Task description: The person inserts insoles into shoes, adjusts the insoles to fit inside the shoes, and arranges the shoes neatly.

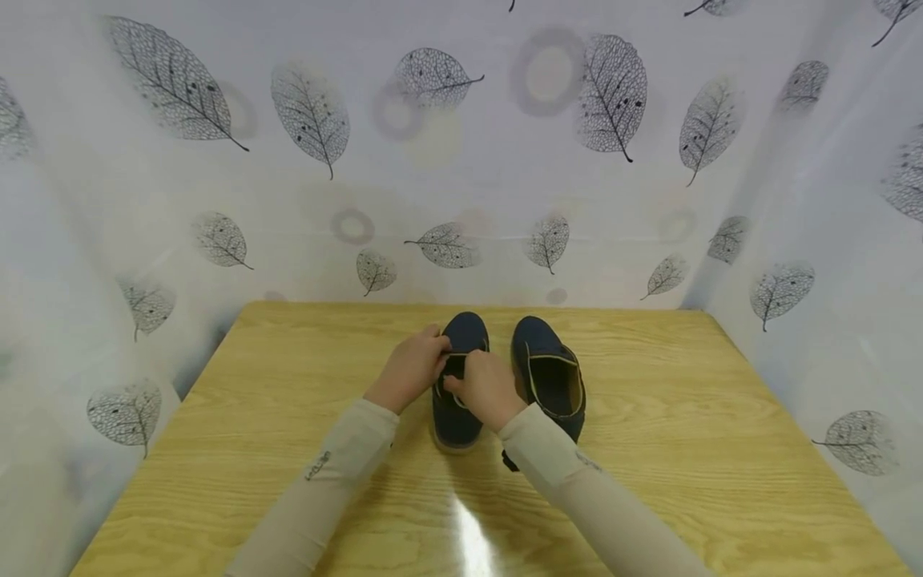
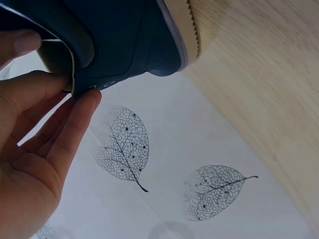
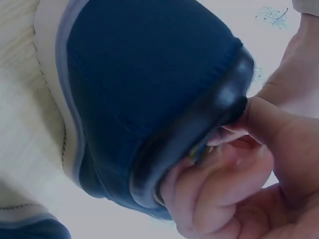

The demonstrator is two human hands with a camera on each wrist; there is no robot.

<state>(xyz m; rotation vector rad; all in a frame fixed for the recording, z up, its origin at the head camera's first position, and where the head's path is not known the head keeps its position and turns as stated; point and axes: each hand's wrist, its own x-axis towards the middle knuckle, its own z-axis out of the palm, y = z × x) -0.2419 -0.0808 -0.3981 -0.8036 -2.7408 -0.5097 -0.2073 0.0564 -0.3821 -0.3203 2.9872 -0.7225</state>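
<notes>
A dark navy shoe (image 1: 456, 423) with a pale sole stands on the table, toe pointing away, between both hands. From its left side my left hand (image 1: 413, 370) pinches the edge of the opening; in the left wrist view the fingertips and thumb of the left hand (image 2: 37, 154) grip that edge of the shoe (image 2: 122, 40). On the opposite side my right hand (image 1: 493, 389) holds the opening's rim. The right wrist view shows curled fingers of the right hand (image 3: 234, 189) at the padded collar of the shoe (image 3: 144, 69), some fingertips hidden inside.
A matching navy shoe (image 1: 544, 340) with a tan-edged opening stands just right of the right hand. Both are on a light wood table (image 1: 288, 344). A white curtain (image 1: 461, 176) with leaf prints surrounds the table's back and sides. A small black piece (image 1: 509, 461) shows under the right wrist.
</notes>
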